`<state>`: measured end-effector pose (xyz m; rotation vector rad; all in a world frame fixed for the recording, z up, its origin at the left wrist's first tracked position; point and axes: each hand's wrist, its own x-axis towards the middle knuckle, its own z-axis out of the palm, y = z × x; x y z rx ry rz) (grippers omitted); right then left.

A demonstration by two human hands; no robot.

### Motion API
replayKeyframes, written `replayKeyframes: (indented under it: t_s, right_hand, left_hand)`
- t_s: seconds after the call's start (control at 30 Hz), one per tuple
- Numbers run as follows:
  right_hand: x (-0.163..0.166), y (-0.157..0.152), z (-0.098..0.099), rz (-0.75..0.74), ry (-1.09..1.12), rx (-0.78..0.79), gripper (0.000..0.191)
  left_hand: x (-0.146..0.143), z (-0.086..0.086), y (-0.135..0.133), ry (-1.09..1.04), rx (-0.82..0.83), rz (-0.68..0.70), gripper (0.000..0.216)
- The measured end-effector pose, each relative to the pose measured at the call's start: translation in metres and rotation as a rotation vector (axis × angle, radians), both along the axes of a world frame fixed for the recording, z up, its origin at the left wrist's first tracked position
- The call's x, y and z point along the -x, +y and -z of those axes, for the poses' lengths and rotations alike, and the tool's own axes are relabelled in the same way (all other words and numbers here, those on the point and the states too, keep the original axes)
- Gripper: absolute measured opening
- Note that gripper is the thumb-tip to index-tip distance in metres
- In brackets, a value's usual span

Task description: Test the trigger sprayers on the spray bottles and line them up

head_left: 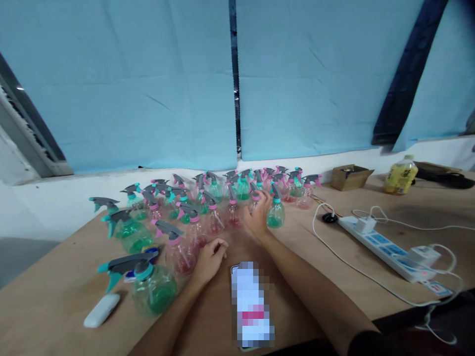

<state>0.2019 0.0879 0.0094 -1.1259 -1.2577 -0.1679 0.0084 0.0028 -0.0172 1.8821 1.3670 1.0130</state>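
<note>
My right hand [258, 213] reaches into the front of a group of spray bottles. Its thumb and fingers curve around a pink spray bottle [254, 197], whose lower part is hidden behind the hand. Just to the right of it stands a green spray bottle [275, 215] with a grey and teal trigger head. My left hand [210, 261] rests low over the table, fingers curled in and nothing visible in them. Beside it on the left is a pink-collared spray bottle [181, 256]. A larger-looking green spray bottle [155, 290] stands nearest to my left forearm.
A lit phone [250, 304] lies between my forearms. On the right are a power strip [382, 244] with white chargers and cables, a small cardboard box [351, 179] and a yellow-labelled bottle [401, 176]. A white oblong case [102, 310] lies at the left.
</note>
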Motion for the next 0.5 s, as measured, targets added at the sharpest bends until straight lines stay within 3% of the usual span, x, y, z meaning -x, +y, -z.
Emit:
replayKeyframes:
  t_s: [0.13, 0.3, 0.5]
  right_hand:
    - [-0.012, 0.014, 0.004, -0.079, 0.064, -0.081, 0.063]
    - [-0.016, 0.026, 0.019, -0.216, 0.116, 0.028, 0.062]
    - [-0.015, 0.024, 0.023, -0.165, 0.079, 0.037, 0.059]
  left_hand:
    - [0.0, -0.001, -0.001, 0.004, -0.008, 0.002, 0.028]
    - [0.0, 0.0, 0.0, 0.013, -0.009, 0.007, 0.029]
    - [0.001, 0.002, 0.0, 0.022, -0.011, 0.029, 0.03]
